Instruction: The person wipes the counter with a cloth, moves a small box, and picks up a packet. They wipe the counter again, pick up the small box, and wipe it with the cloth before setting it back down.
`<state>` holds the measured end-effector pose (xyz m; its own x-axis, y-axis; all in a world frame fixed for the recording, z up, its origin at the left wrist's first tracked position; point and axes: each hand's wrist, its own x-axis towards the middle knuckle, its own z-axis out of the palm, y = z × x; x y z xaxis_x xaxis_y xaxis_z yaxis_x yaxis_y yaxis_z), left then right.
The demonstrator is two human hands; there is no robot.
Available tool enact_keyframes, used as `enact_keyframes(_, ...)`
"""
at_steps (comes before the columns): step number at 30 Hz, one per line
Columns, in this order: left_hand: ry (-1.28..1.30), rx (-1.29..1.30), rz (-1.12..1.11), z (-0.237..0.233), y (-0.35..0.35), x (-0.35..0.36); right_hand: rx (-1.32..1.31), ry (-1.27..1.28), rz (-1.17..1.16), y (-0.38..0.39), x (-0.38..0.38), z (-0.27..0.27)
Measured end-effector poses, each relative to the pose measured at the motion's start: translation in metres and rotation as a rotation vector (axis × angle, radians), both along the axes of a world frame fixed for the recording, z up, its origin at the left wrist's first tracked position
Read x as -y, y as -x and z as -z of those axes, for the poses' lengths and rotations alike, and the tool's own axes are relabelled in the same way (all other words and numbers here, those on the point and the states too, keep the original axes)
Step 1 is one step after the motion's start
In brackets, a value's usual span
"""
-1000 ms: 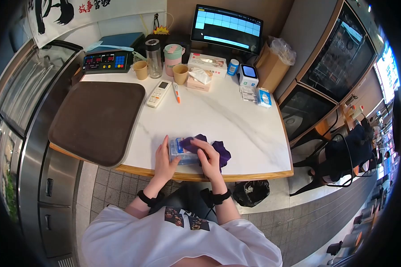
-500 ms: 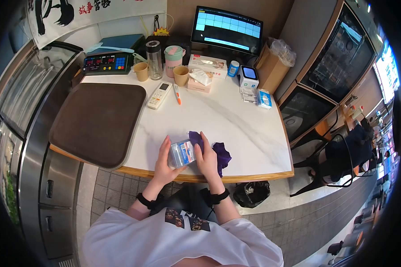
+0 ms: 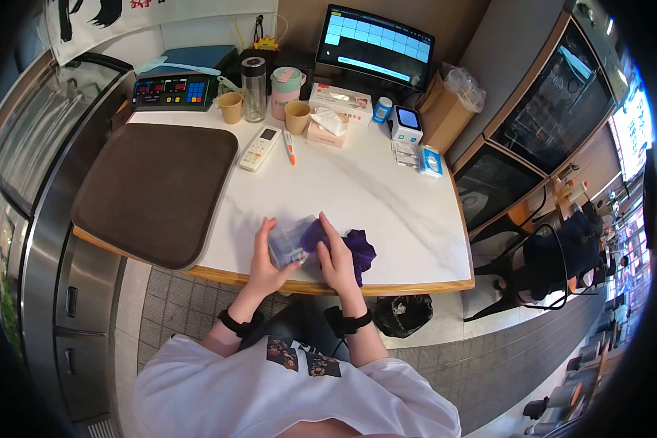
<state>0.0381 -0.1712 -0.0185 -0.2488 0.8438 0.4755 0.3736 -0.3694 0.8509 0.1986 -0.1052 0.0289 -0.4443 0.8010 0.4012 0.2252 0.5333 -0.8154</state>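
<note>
While left hand grips clear box, right hand clasps purple cloth against it

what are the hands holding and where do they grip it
The left hand grips the clear box by its left side; the right hand holds the purple cloth against its right end.

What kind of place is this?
Probably a shop or café counter: a weighing scale with lit number displays and a till-style screen stand at the back of the marble counter, beside a glass-fronted cabinet. The left hand holds a clear box, the right hand a purple cloth.
</note>
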Motion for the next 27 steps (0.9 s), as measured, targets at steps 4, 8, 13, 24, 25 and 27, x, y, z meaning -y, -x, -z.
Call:
enact_keyframes(4,-0.048,-0.181,-0.049,-0.009,-0.005,0.004,-0.022,0.07,-0.005,-0.002,-0.004,0.004)
enact_keyframes(8,-0.093,-0.297,-0.056,-0.008,-0.003,0.004,-0.112,0.244,0.003,0.001,-0.014,0.01)
enact_keyframes(13,-0.087,-0.297,-0.141,-0.002,-0.007,-0.001,0.171,0.14,0.205,0.01,-0.014,0.006)
enact_keyframes(24,-0.036,0.099,-0.063,-0.002,-0.006,-0.005,-0.09,-0.12,0.112,0.003,-0.007,0.014)
enact_keyframes(25,-0.051,0.142,-0.03,-0.004,-0.006,-0.006,-0.091,-0.109,0.075,0.002,-0.006,0.012)
enact_keyframes(27,-0.059,0.018,0.04,-0.011,-0.006,0.0,-0.135,-0.039,0.015,0.0,-0.007,0.012)
